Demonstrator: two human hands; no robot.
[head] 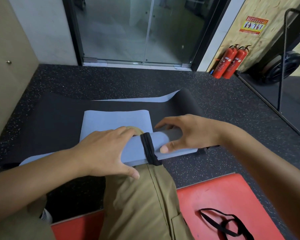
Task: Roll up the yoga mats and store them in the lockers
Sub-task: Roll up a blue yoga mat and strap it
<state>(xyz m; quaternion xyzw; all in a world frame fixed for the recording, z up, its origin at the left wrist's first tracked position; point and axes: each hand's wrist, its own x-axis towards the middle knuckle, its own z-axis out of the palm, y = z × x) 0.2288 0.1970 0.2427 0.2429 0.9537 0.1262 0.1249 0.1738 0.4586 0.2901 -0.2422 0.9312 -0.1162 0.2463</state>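
Note:
A rolled blue yoga mat [160, 144] lies across my knee, bound near its middle by a black elastic strap [148, 148]. My left hand [107, 151] rests over the roll's left half, fingers curved over its top and thumb at the near side. My right hand [185, 132] grips the roll's right end, thumb in front and fingers behind. Beyond the roll, a black mat with a blue underside [59, 118] lies spread on the floor, its far right corner curled up. A flat blue mat piece [111, 120] lies on top of it.
A red mat [220, 193] lies at the bottom right with a loose black strap [222, 224] on it. Two red fire extinguishers [230, 63] stand at the right wall. A beige locker door [9, 66] is at the left, a glass door [137, 32] ahead.

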